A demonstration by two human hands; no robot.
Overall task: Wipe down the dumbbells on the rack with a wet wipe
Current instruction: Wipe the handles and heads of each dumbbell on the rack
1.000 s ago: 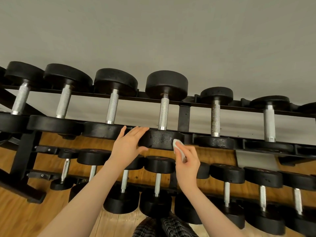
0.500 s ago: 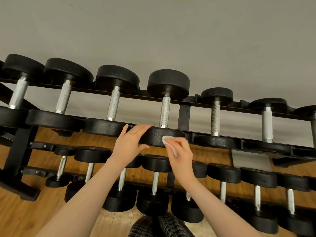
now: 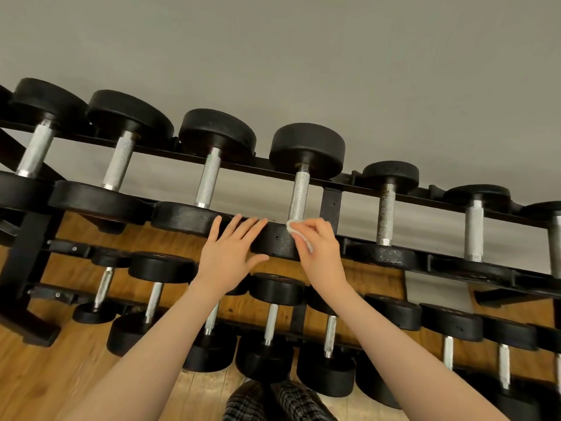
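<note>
A black rack [image 3: 331, 204] holds rows of black dumbbells with silver knurled handles. In the middle of the top row stands one dumbbell [image 3: 299, 194]; its near head [image 3: 274, 241] faces me. My left hand [image 3: 232, 253] lies flat with straight fingers against the left side of that head. My right hand [image 3: 318, 252] pinches a small white wet wipe [image 3: 299, 232] and presses it on the top right of the same head, at the foot of the handle. Part of the head is hidden by both hands.
Several more dumbbells [image 3: 209, 177] fill the top row to either side, and smaller ones [image 3: 274, 299] sit on two lower rows. A grey wall [image 3: 303, 56] rises behind the rack. The wooden floor [image 3: 39, 378] lies below, with my plaid trousers [image 3: 273, 402] at the bottom edge.
My right hand with the wipe has slid up and to the left over the near head, from its right edge to its top by the handle. My left hand has stayed on the head.
</note>
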